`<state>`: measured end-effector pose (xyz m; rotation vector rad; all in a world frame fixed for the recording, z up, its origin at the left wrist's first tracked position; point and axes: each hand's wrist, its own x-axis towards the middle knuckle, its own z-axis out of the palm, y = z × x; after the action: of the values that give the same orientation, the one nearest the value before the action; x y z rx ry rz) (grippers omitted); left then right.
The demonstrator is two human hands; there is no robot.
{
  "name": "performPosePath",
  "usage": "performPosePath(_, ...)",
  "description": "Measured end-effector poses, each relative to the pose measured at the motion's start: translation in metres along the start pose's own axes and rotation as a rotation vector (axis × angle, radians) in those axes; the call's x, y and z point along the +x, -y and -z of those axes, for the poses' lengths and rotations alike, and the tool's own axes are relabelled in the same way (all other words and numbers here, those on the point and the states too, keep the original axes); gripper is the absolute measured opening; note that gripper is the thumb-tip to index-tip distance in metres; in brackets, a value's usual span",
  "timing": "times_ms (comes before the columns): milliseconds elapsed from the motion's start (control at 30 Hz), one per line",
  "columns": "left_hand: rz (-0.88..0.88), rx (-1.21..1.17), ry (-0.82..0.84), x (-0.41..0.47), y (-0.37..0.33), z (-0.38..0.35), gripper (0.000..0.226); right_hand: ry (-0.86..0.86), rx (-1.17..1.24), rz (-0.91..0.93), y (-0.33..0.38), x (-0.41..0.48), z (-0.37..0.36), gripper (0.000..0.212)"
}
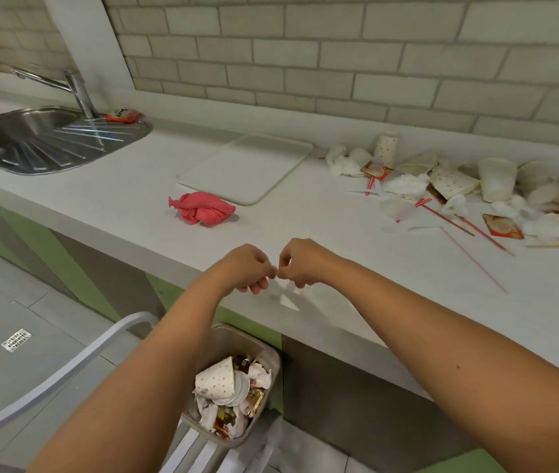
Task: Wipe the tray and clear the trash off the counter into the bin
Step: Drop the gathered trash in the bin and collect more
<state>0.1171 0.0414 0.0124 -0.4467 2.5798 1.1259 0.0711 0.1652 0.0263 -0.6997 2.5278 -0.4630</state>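
We see a long white counter [128, 196] under a grey brick wall [339, 56], steel sink [29, 138] and tap [80, 93] at its left end. White tray [247, 165] lies flat mid-counter, red cloth [203, 208] bunched just in front of it. Trash pile [459, 189] of cups, napkins, straws, packets spreads along the right. Bin [237, 380], partly full, stands on the tiled floor [5, 302] below the edge. Left hand [247, 268] and right hand [298, 264] meet fingertip to fingertip, fingers curled; whether they pinch anything we cannot tell.
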Motion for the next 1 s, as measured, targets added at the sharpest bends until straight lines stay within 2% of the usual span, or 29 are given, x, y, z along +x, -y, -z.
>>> performPosePath(133,-0.115,-0.032,-0.062,0.017,-0.037,-0.020,0.012,-0.127,0.030,-0.088,-0.037,-0.010,0.020,0.017)
performPosePath(433,-0.312,-0.027,-0.042,0.054,-0.124,-0.089,0.011,-0.327,-0.045,-0.365,-0.154,-0.031,0.062,0.016)
performPosePath(667,-0.342,0.056,-0.040,0.090,-0.174,-0.136,0.017,-0.331,-0.185,-0.589,-0.248,-0.043,0.084,0.041)
performPosePath(833,-0.317,0.121,-0.087,0.117,-0.203,-0.155,0.014,-0.323,-0.243,-0.583,-0.291,-0.036,0.087,0.042)
performPosePath(1000,-0.309,0.139,-0.110,0.138,-0.229,-0.172,0.011,-0.400,-0.223,-0.503,-0.314,-0.026,0.098,0.044)
